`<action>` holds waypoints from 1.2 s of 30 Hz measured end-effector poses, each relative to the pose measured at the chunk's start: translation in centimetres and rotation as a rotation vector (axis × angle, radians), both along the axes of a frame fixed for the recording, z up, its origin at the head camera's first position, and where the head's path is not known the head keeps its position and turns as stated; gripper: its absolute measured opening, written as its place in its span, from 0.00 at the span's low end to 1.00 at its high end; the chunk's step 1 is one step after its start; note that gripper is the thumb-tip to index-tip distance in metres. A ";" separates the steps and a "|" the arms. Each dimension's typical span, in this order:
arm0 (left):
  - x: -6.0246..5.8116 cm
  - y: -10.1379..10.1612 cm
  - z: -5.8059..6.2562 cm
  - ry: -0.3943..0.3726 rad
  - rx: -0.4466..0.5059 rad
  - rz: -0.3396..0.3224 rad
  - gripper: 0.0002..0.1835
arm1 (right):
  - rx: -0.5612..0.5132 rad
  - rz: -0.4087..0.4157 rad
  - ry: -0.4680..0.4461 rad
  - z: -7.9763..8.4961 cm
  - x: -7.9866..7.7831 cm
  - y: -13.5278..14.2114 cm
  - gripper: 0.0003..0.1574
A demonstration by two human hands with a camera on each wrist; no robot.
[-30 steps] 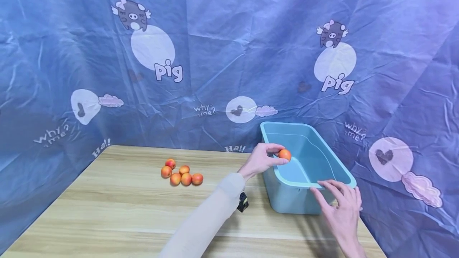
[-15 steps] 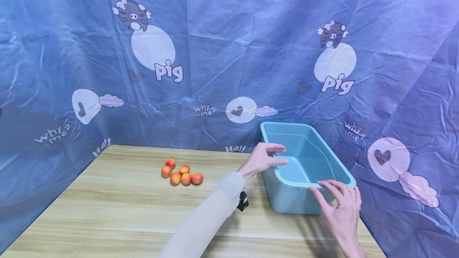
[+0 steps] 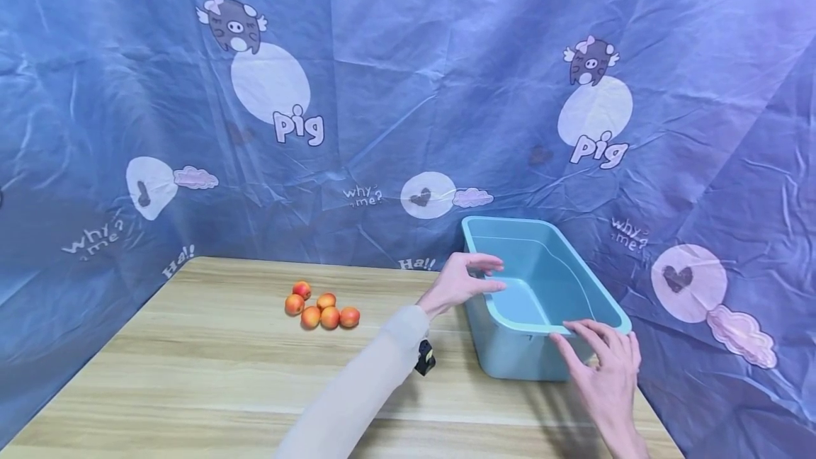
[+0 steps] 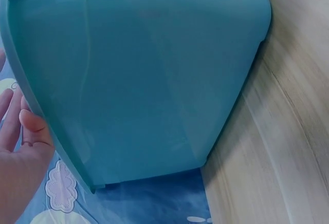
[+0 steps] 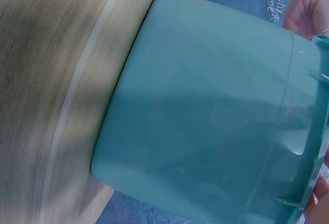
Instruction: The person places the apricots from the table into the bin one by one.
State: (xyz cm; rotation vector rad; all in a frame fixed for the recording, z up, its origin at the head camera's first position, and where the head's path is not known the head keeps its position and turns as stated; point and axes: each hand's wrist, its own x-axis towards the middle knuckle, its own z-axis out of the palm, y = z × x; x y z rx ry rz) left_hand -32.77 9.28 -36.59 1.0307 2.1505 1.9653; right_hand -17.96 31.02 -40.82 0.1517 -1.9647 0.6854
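Note:
A light blue plastic bin (image 3: pixel 523 356) stands on the right of the table. Over its left rim reaches my left hand (image 3: pixel 460 280), with thumb and fingers apart and nothing between them. My right hand (image 3: pixel 602 367) holds the near right part of the rim, fingertips over the edge and thumb on the outside. On the table to the left lie several small orange-red fruits (image 3: pixel 329 317) that look like apricots, in a loose group. The near wall of the bin hides part of its floor. Both wrist views are mostly filled by the bin's outer wall (image 4: pixel 144 80).
The wooden table (image 3: pixel 191 374) ends at the back and sides against a blue printed cloth (image 3: pixel 382 91). A small black device (image 3: pixel 425 358) is strapped under the left wrist. The bin's far end stands close to the cloth.
One second ago my left hand pinched an apricot over the bin; it has let go, and the apricot is out of sight. The left hand has shifted slightly left; the right stays put.

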 end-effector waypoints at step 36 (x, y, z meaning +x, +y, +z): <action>-0.3 -12.6 -5.5 -0.035 0.005 0.117 0.17 | 0.005 0.017 0.046 -0.4 -0.2 0.1 0.22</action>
